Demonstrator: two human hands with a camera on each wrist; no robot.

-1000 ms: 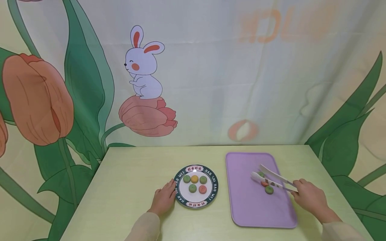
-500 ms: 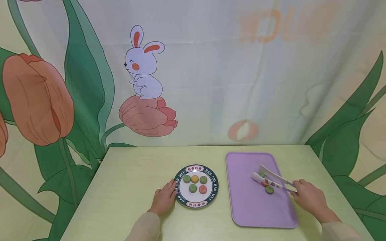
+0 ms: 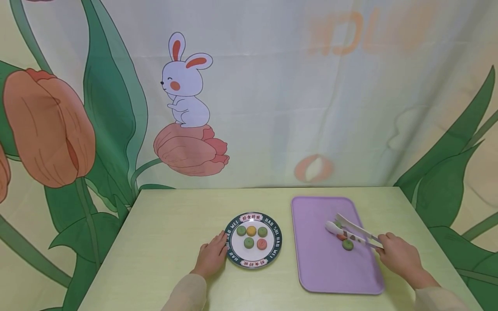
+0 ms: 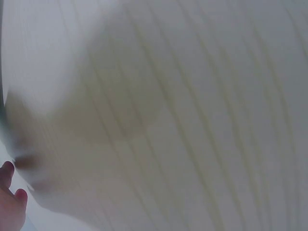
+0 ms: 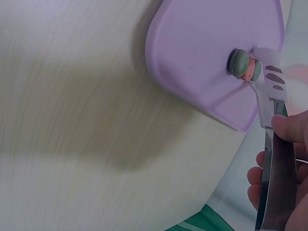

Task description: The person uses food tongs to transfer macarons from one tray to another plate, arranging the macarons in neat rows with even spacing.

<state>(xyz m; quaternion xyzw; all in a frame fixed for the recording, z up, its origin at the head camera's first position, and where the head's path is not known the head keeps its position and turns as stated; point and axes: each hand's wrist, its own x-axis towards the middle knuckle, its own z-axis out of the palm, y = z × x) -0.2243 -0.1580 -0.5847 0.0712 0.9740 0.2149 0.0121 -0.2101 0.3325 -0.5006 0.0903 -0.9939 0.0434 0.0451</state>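
My left hand [image 3: 212,255] lies on the table with its fingertips at the left rim of a round plate [image 3: 253,255] with a dark green lettered border. Several macarons in green, yellow and pink sit on the plate. My right hand [image 3: 400,254] grips metal tongs [image 5: 281,168] with white tips that carry brown marks. Those tips reach over a purple tray [image 3: 330,272], spread around a short row of macarons: a green macaron [image 3: 348,245], a pink macaron [image 5: 249,70] and another green macaron [image 3: 338,224]. The near tip partly covers the pink one.
The pale table [image 3: 175,224] extends to a printed curtain [image 3: 264,86] behind it, with a rabbit and tulips on it. The tray's raised edge stands to the right of the plate, a short gap apart.
The tong tips have shifted very slightly to the right over the tray. Both hands, the plate and the macarons look otherwise the same.
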